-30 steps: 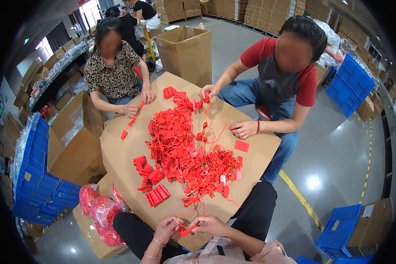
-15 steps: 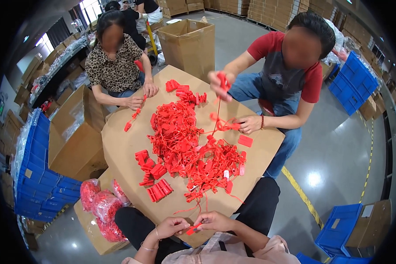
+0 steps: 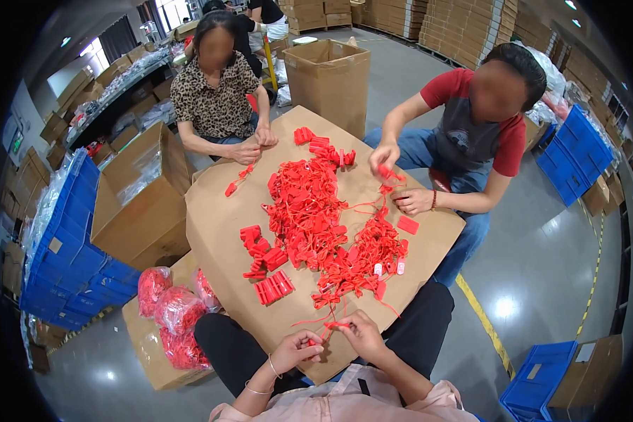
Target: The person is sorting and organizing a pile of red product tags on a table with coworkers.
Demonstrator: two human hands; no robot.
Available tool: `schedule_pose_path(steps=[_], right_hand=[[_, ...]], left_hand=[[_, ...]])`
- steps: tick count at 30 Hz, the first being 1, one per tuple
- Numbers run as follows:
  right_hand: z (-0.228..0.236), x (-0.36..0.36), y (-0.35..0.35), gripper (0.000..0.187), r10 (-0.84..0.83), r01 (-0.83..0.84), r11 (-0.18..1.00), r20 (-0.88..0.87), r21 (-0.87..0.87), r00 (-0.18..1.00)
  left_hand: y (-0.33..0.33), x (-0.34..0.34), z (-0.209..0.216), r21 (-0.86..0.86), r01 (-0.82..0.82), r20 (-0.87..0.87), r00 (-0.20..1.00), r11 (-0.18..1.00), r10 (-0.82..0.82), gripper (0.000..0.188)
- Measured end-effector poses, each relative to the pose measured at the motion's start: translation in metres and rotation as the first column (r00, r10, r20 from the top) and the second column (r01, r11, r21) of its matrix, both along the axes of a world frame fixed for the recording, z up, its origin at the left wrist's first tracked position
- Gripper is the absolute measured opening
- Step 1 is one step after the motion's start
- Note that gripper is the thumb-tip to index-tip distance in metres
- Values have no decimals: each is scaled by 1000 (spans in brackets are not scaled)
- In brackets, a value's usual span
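Observation:
Near the front edge of the cardboard tabletop, my left hand is closed on a small red plastic piece, which the fingers mostly cover. Farther forward and to the right, my right hand pinches a red cord between thumb and fingertips. Just beyond it lies a large tangled pile of red corded pieces, with loose cord ends trailing toward me. Left of the pile, several flat red pieces stand lined up in a short row, with more small stacks behind them.
Two people sit across the cardboard-topped table, each handling red corded pieces. Clear bags of red items rest on a carton at my left. Open cartons and blue crates stand around; another blue crate is at right.
My right hand has moved forward toward the pile, away from my left hand. The person at right has lowered a raised hand to the tabletop. The whole view has shifted slightly.

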State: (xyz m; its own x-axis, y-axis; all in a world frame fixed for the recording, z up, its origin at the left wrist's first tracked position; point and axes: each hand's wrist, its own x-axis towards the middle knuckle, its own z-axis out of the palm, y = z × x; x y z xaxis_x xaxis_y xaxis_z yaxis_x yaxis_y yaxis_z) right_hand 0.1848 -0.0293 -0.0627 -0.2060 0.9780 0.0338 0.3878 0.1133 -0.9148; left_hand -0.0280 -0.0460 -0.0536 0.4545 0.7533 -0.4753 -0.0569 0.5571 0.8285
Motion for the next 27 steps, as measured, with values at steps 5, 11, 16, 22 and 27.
schedule_pose_path(steps=[5,11,16,22,27], right_hand=[[-29,-5,-1,11,-202,-6,957,-679,-291,706],[-17,2,3,16,-327,-476,756,-889,-449,320],[-6,13,18,14,351,-599,726,-567,-338,745],[14,-7,21,14,322,-342,919,129,195,938],[-22,-24,8,12,-63,77,994,-172,73,983]], left_hand=[[-3,-2,2,-6,-8,105,994,1000,9,18],[-1,-5,-3,-19,-64,168,984,998,66,19],[5,-14,-11,-7,-85,105,991,996,85,18],[5,2,2,-30,-217,116,969,976,219,20],[10,17,7,-157,-305,376,861,939,342,29]])
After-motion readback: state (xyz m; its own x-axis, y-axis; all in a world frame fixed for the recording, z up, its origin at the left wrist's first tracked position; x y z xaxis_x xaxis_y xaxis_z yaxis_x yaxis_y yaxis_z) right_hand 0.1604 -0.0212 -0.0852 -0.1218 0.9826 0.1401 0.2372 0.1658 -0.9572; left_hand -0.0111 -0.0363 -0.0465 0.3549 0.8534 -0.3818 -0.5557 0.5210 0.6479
